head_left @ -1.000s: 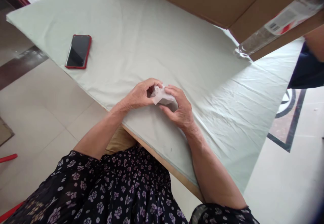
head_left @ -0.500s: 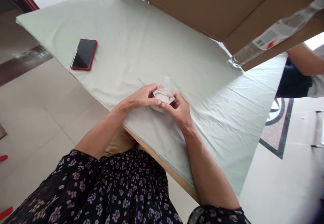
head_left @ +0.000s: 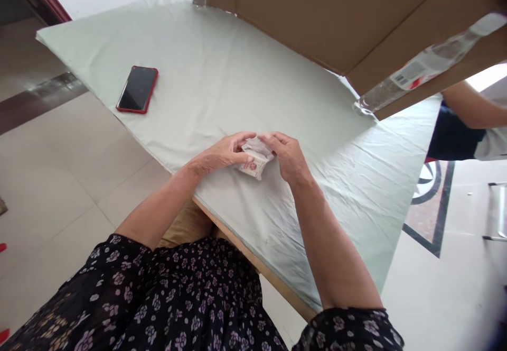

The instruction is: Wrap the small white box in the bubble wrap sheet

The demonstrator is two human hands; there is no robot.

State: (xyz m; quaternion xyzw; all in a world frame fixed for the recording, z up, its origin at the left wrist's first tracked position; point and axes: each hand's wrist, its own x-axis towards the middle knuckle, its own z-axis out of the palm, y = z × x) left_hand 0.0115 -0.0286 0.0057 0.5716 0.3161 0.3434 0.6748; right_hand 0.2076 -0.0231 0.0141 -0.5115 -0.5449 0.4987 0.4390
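A small white box (head_left: pixel 252 168) with a reddish print on its side sits near the table's front edge, its top end turned up with thin white wrapping or flap material (head_left: pixel 256 146). My left hand (head_left: pixel 225 150) grips it from the left, thumb on the near top edge and fingers around the far side. At the upper right, my right hand (head_left: pixel 288 155) has its fingertips closed on the white material at the top. Its palm stays clear of the box. What lies inside the box cannot be made out.
A phone in a red case (head_left: pixel 138 89) lies on the pale green tablecloth (head_left: pixel 214 76) at left. A large brown cardboard box (head_left: pixel 301 18) with clear tape stands across the back right. Another person's arm (head_left: pixel 473 105) shows beyond the table's right side.
My right hand has moved from the box's near right side up to its top. The upright translucent flap has folded down, and the printed side now shows.
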